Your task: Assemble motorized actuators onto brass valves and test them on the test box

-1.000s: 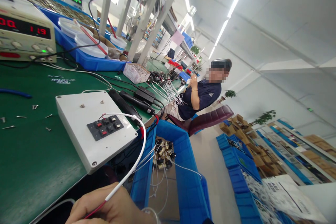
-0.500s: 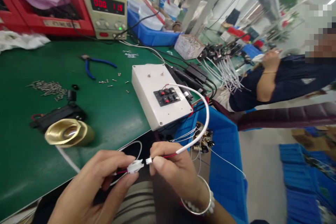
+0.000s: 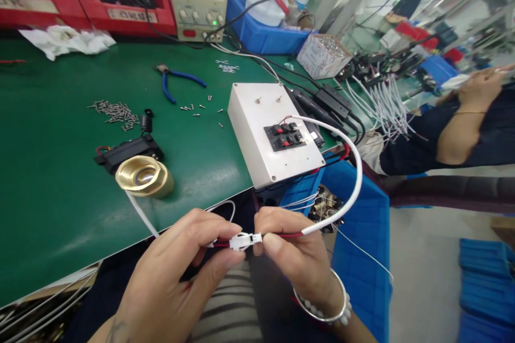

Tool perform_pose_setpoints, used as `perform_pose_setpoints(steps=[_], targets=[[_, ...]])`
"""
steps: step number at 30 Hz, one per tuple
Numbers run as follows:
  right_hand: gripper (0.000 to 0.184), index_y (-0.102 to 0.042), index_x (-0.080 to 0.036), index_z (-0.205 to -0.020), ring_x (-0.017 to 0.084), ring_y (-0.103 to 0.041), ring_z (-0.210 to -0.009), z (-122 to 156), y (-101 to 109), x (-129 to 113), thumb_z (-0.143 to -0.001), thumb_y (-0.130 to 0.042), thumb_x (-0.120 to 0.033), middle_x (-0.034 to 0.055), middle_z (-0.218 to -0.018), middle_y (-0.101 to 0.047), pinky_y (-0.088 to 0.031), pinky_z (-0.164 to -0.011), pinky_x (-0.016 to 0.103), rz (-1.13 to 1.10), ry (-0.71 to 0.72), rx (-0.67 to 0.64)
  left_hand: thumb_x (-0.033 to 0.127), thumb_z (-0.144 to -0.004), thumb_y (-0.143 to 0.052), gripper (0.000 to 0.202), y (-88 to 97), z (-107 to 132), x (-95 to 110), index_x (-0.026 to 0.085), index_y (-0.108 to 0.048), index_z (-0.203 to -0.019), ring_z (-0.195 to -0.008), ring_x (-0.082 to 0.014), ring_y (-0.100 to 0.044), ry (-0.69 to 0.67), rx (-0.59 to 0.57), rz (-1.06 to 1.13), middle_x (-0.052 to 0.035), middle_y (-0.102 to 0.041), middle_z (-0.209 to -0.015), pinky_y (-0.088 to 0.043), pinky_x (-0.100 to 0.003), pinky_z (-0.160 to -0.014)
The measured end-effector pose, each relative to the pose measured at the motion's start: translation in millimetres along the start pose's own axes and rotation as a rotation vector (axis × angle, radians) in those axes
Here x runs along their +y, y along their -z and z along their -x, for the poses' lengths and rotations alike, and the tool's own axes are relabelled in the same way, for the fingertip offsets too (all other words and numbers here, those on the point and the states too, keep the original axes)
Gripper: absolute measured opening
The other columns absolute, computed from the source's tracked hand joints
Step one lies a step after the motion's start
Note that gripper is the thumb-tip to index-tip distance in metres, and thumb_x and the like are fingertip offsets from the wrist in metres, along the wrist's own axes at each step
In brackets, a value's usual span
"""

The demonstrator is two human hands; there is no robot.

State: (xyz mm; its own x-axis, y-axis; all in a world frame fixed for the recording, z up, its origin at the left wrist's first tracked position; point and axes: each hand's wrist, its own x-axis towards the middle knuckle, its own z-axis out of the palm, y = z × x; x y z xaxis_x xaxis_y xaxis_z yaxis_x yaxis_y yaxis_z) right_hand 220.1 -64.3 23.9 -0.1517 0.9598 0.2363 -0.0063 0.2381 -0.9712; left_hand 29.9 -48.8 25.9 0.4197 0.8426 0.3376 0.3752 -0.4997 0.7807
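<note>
Between thumb and fingers, my left hand [image 3: 181, 273] pinches a white connector housing [image 3: 240, 241] with red and black wires behind it. My right hand [image 3: 293, 249] pinches a smaller white plug [image 3: 256, 238], whose front end sits at the mouth of the housing. How deep it goes in I cannot tell. From the plug, a white cable [image 3: 356, 171] loops up to the black terminal block [image 3: 285, 136] on a white box [image 3: 257, 112]. At the bench's left stands a brass valve [image 3: 161, 182] with a black actuator [image 3: 131, 153] and a white cable [image 3: 140, 214].
Blue-handled pliers [image 3: 185, 77] and a screw pile [image 3: 116, 112] lie on the green bench [image 3: 201, 155]. A power supply [image 3: 199, 2] stands behind. Below the bench edge, a blue bin [image 3: 362, 236] holds brass parts. A co-worker's arm [image 3: 462, 118] is at the right.
The plug and housing, apart before, now meet. Both hands have come together. The view has shifted, so the bench things sit further right, and the supply's display reading differs.
</note>
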Motion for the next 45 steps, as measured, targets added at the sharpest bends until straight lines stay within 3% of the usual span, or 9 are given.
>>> perform_pose_setpoints(steps=[10, 16, 25, 30, 35, 40, 45], targets=[[0.018, -0.063, -0.016, -0.075, 0.01, -0.052, -0.059, 2, 3, 0, -0.091, -0.058, -0.01, 0.0001, -0.067, -0.06, -0.037, -0.055, 0.022, 0.121, 0.035, -0.042, 0.023, -0.101, -0.06, 0.005, 0.2, 1, 6, 0.026, -0.062, -0.104, -0.071, -0.0013, -0.064, 0.024, 0.034, 0.028, 0.0083, -0.068, -0.087, -0.05, -0.005, -0.069], [0.019, -0.062, -0.015, -0.072, 0.009, -0.05, -0.058, -1, 1, -4, -0.089, -0.056, -0.009, 0.0002, -0.064, -0.059, -0.038, -0.057, 0.023, 0.196, 0.023, -0.059, 0.024, -0.103, -0.059, 0.003, 0.3, 1, 2, 0.025, -0.062, -0.102, -0.086, -0.0009, -0.068, 0.002, 0.053, 0.022, 0.0077, -0.071, -0.091, -0.05, -0.004, -0.085], [0.018, -0.062, -0.015, -0.079, 0.008, -0.052, -0.064, 1, 0, 4, -0.094, -0.056, -0.009, -0.0008, -0.071, -0.059, -0.041, -0.062, 0.019, 0.099, -0.046, -0.134, 0.016, -0.1, -0.062, 0.014, 0.9, 9, -4, 0.027, -0.061, -0.108, -0.091, -0.0037, -0.069, -0.005, 0.042, 0.019, 0.0066, -0.072, -0.098, -0.052, -0.008, -0.089], [0.02, -0.062, -0.016, -0.081, 0.007, -0.046, -0.059, 3, -2, 4, -0.099, -0.054, -0.012, -0.0031, -0.066, -0.054, -0.042, -0.061, 0.019, -0.008, -0.131, -0.117, 0.015, -0.1, -0.059, 0.011, 1.6, 4, -3, 0.025, -0.061, -0.105, -0.086, -0.0033, -0.068, -0.014, 0.036, 0.036, 0.0065, -0.071, -0.092, -0.052, -0.006, -0.083], [0.02, -0.063, -0.016, -0.079, 0.007, -0.05, -0.062, 1, 0, 0, -0.097, -0.057, -0.012, -0.0026, -0.068, -0.058, -0.04, -0.062, 0.02, 0.065, -0.059, -0.105, 0.016, -0.1, -0.059, 0.009, 0.8, 1, -1, 0.025, -0.061, -0.104, -0.082, -0.002, -0.067, -0.007, 0.064, 0.028, 0.0071, -0.068, -0.089, -0.051, -0.004, -0.08], [0.02, -0.064, -0.015, -0.076, 0.01, -0.055, -0.062, 0, 2, -3, -0.094, -0.056, -0.013, 0.0003, -0.069, -0.063, -0.041, -0.061, 0.023, 0.139, -0.019, -0.103, 0.015, -0.099, -0.061, 0.012, -0.6, 3, -1, 0.026, -0.061, -0.104, -0.082, -0.0054, -0.068, 0.01, 0.029, 0.062, 0.0059, -0.07, -0.089, -0.054, -0.01, -0.079], [0.014, -0.067, -0.017, -0.083, 0.01, -0.052, -0.058, 3, 1, -5, -0.096, -0.061, -0.021, 0.0, -0.068, -0.061, -0.04, -0.056, 0.023, 0.144, -0.047, -0.044, 0.017, -0.098, -0.06, 0.012, 2.1, 2, 1, 0.028, -0.067, -0.096, -0.073, -0.0066, -0.069, 0.092, 0.02, 0.103, 0.0069, -0.072, -0.084, -0.052, -0.009, -0.064]])
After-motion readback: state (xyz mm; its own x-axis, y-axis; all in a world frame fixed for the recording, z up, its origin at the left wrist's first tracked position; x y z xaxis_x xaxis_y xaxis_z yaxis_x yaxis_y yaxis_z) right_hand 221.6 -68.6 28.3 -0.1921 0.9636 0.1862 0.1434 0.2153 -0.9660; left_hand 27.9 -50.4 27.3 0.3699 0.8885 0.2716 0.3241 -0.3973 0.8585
